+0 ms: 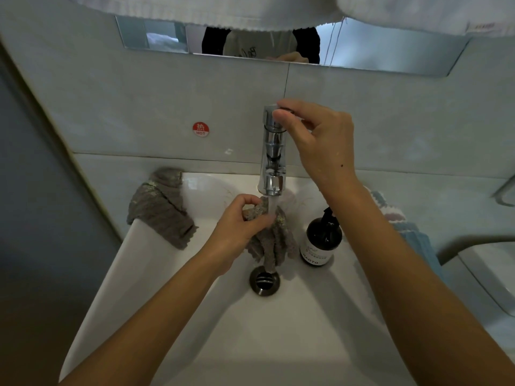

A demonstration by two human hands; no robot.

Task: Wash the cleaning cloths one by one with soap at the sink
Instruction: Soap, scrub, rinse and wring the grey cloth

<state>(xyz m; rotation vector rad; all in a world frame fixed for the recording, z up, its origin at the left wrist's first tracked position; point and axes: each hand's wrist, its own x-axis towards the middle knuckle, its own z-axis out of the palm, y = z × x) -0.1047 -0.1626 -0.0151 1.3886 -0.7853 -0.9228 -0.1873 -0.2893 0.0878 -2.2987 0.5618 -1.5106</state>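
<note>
Clearly, your left hand (239, 221) held the grey cloth (271, 240) directly under the spout of the chrome faucet (274, 151), with the fingers curled round its bunched top. The cloth hung down from that grip, so its long axis ran from the spout toward the drain (264, 281), and its lower end almost reached the drain. Water fell on the top of the bundle, just beside your fingertips.

Your right hand (315, 135) was raised above, and its thumb and fingers pinched the faucet handle at the top. So the left hand was the nearer one to the cloth, and the right hand was well apart from it, higher and toward the wall.

The soap bottle (320, 240) stood inside the white sink (156, 274), just to the right of the cloth; I judge that the right hand would reach it more easily.

The cloth looked knitted, with a rough waffle texture, and heavy with water. A second grey cloth (161, 207) of the same weave lay over the left rim. The bottle was dark, round and smooth, with a pump on top.
</note>
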